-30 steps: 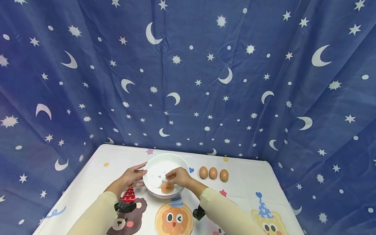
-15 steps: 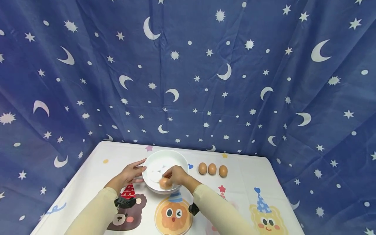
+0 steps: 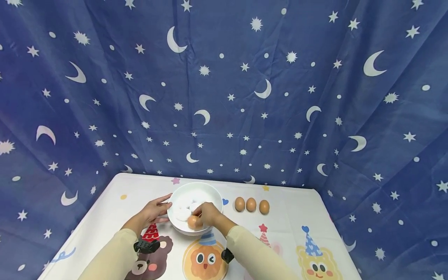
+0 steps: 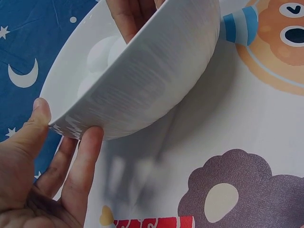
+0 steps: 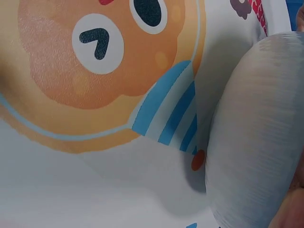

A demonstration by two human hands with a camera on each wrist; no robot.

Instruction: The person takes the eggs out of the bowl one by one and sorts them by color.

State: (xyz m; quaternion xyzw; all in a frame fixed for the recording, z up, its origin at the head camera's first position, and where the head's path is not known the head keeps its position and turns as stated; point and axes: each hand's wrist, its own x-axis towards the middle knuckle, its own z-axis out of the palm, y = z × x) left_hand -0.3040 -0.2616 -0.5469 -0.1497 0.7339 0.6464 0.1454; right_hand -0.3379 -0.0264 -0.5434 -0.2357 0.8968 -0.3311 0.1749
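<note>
A white bowl (image 3: 196, 188) stands on the table with a brown egg (image 3: 194, 222) and several white eggs (image 3: 183, 214) inside. My left hand (image 3: 156, 210) grips the bowl's left side. In the left wrist view the left thumb (image 4: 42, 111) lies at the rim and the fingers (image 4: 88, 156) press the outer wall from below. Reaching down into the bowl, my right hand (image 3: 211, 214) has its fingers curled at the brown egg's right side. The palm and thumb side are hidden. The right wrist view shows mostly the bowl's outer wall (image 5: 251, 137).
Three brown eggs (image 3: 251, 204) lie in a row on the table, to the right of the bowl. The white tablecloth (image 3: 294, 217) is printed with cartoon animals. A blue curtain (image 3: 224, 97) with moons and stars hangs behind the table's back edge.
My right hand has lowered slightly toward the brown egg, which was blurred one second ago and now looks sharp. The left hand keeps its place on the bowl. The head view has shifted slightly.
</note>
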